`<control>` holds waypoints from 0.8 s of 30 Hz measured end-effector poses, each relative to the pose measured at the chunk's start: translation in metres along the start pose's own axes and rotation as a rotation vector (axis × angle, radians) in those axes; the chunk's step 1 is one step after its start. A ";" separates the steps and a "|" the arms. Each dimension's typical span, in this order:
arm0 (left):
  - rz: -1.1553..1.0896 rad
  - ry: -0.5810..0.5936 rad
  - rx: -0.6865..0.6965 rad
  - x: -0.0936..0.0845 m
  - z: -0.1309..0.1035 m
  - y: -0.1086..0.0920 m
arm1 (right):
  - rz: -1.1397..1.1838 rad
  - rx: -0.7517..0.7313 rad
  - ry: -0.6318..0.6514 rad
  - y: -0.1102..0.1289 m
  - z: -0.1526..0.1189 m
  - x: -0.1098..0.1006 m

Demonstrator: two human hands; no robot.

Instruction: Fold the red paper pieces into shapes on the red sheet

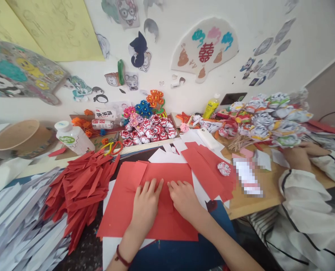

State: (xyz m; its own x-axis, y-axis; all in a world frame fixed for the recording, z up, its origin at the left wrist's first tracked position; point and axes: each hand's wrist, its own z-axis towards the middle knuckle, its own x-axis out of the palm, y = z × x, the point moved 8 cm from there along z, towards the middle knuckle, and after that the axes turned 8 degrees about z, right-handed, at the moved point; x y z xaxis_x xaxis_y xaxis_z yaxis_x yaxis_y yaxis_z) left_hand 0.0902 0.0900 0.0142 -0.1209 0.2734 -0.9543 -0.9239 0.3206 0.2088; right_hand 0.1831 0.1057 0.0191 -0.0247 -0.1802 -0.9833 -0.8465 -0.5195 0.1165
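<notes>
A stack of red paper sheets (122,210) lies on the table in front of me. On it, a smaller piece of red paper (165,218) sits partly hidden under my hands; its outline blends into the red below. My left hand (147,203) rests on this paper, fingers extended and slightly apart. Close by, my right hand (184,197) presses its fingertips on the same paper, fingers bent but not wrapped round anything. The two index fingers nearly meet. A small red strip (139,173) lies at the stack's upper left.
Folded red strips (79,188) and white strips (23,222) are heaped at left. Behind stand a white bottle (74,137), scissors (113,148) and red-white paper flowers (150,130). More red sheets (203,169) lie right; another person's sleeve (302,203) is beyond.
</notes>
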 end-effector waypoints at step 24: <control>-0.666 0.044 -0.167 -0.012 0.025 0.020 | 0.741 0.152 -0.325 -0.046 -0.006 -0.024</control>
State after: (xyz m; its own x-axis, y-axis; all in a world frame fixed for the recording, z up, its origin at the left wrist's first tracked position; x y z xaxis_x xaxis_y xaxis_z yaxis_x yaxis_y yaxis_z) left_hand 0.0822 0.1164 0.0350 0.4808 0.0281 -0.8764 -0.8496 0.2621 -0.4576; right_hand 0.2254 0.1290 0.0379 -0.7383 -0.1687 -0.6530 -0.6123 -0.2384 0.7538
